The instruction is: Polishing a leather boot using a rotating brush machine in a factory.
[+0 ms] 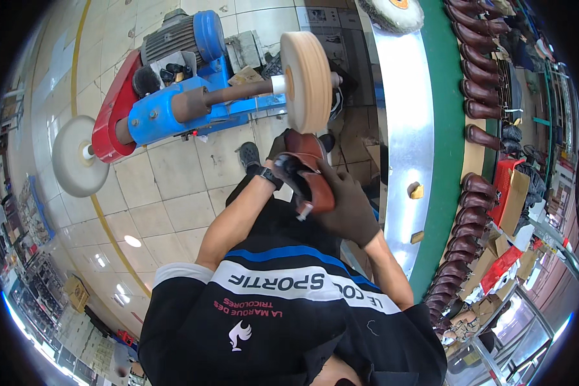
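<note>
Head view: I observed the brown shoe (321, 190) between the two hands, one end directly below the wide pale wheel (310, 83); whether shoe and wheel touched could not be determined. The left hand (278, 147), gloved, was closed on the shoe's left side, close to the wheel, its fingers largely hidden. The right hand (352, 204), also gloved, gripped the opposite side, spread over the shoe. Hazards, in my judgement: with the wheel turning, a loose grip could let it snatch the shoe away; excess pressure could mar the brown surface; and a hand straying toward the wheel could be caught.
</note>
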`<state>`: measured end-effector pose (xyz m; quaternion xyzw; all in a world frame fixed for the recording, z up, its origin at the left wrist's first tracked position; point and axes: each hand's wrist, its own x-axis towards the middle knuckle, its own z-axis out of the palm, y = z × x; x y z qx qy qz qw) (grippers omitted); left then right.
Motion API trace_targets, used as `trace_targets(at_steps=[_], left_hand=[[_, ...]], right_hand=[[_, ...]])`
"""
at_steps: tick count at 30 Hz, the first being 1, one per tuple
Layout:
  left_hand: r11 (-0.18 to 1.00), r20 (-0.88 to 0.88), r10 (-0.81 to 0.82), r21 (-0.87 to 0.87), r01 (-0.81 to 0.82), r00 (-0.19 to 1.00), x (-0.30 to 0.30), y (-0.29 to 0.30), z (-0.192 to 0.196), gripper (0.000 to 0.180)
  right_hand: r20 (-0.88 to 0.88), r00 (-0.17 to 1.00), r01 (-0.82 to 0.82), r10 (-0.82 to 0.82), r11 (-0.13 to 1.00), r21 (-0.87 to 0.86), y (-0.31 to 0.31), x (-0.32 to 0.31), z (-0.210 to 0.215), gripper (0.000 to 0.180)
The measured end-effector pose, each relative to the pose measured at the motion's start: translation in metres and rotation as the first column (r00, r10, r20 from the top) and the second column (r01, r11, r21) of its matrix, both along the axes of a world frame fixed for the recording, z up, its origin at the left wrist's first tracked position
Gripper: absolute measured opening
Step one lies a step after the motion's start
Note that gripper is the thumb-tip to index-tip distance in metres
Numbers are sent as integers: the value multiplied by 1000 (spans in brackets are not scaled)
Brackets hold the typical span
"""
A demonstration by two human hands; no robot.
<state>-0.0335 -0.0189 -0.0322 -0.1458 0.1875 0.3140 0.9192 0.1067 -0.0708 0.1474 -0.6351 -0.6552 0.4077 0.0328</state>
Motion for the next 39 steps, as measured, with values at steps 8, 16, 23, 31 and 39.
trace_targets(at_steps=[8,16,23,31,39], left_hand=[[954,-75,66,296,-41,995,-7,-29,-57,48],[934,-59,-200,289,209,978,-20,-25,47,62],[740,177,-672,142,657,719,91,8,153,59],[578,-79,-697,526,624,713,230,18,191,57],[508,-244,-638,579,637,730,352,23,115,51]], right_hand=[[228,961,-206,156,955,212,51,-20,-82,38],[-480,876,62,-49,998,11,-10,88,15,60],[-605,654,650,-453,746,145,-67,261,-18,42],[-939,-168,986,-299,-47,-162,-69,263,2,50],[-841,-32,921,-540,-342,185,-18,300,-43,82]])
